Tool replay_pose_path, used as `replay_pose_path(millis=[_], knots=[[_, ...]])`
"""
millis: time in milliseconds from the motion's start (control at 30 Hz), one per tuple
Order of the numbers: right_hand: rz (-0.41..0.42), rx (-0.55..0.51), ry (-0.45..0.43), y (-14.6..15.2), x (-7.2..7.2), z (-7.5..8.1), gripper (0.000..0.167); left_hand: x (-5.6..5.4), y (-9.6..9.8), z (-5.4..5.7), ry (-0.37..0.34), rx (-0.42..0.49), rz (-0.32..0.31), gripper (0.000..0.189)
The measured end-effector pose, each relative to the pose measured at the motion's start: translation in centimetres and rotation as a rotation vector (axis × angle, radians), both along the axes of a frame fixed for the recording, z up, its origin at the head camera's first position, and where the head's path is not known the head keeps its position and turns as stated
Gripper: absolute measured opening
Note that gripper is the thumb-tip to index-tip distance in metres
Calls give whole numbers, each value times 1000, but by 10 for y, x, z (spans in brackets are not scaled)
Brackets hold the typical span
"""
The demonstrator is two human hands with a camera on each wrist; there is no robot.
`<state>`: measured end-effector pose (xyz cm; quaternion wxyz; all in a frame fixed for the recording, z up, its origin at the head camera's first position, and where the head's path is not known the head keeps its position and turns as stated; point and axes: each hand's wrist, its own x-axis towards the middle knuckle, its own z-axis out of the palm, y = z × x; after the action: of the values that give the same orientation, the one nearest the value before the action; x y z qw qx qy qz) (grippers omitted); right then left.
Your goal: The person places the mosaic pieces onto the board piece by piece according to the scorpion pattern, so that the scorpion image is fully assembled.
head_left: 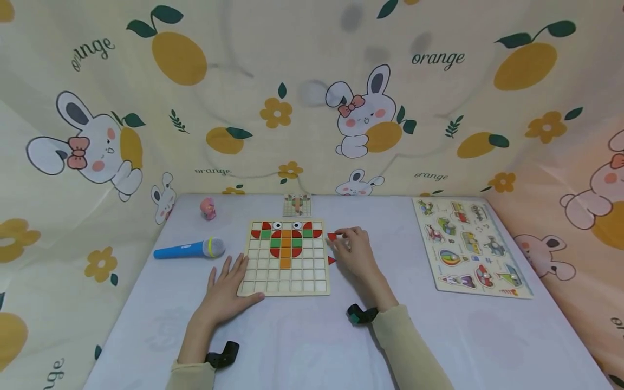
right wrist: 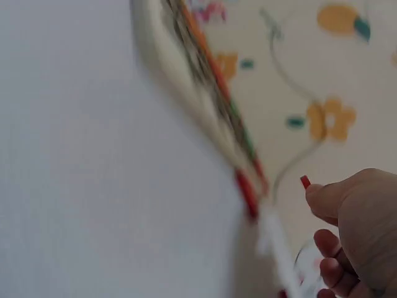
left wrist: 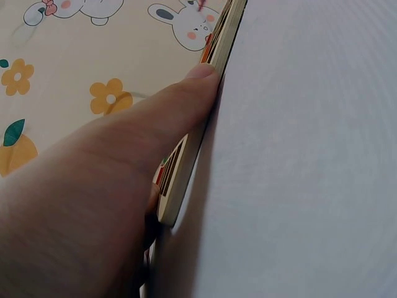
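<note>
A square wooden grid board (head_left: 304, 276) lies on the white table, its upper cells filled with red, green and orange tiles and two round eye tiles. My left hand (head_left: 221, 298) rests at the board's lower left, fingers spread along the left edge and thumb on the front edge; the left wrist view shows the thumb (left wrist: 180, 99) on the rim. To the right of the board, my right hand (head_left: 356, 252) pinches a small red tile (right wrist: 305, 182) between thumb and fingertips. A red triangular tile (head_left: 331, 260) lies beside the board's right edge.
Behind the board is a small pattern card (head_left: 297, 205). On the left lie a blue toy microphone (head_left: 187, 249) and a pink figurine (head_left: 208, 208). A wooden picture puzzle (head_left: 470, 246) lies at the right. A printed cloth (head_left: 292, 32) hangs behind the table.
</note>
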<state>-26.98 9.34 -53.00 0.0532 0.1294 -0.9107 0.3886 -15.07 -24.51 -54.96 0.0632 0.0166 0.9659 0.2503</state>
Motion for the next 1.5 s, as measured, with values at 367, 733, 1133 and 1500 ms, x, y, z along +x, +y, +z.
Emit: replay_pose_path(millis=[367, 733, 1133, 1500], knots=[[321, 42, 7, -64, 43, 11, 22, -1, -1, -2, 17, -8, 1, 117], [369, 122, 80, -77, 52, -14, 26, -2, 0, 1, 4, -10, 5, 118], [277, 83, 85, -84, 57, -13, 16, -1, 1, 3, 4, -14, 2, 116], [224, 57, 12, -88, 59, -11, 16, -1, 0, 0, 10, -11, -3, 117]])
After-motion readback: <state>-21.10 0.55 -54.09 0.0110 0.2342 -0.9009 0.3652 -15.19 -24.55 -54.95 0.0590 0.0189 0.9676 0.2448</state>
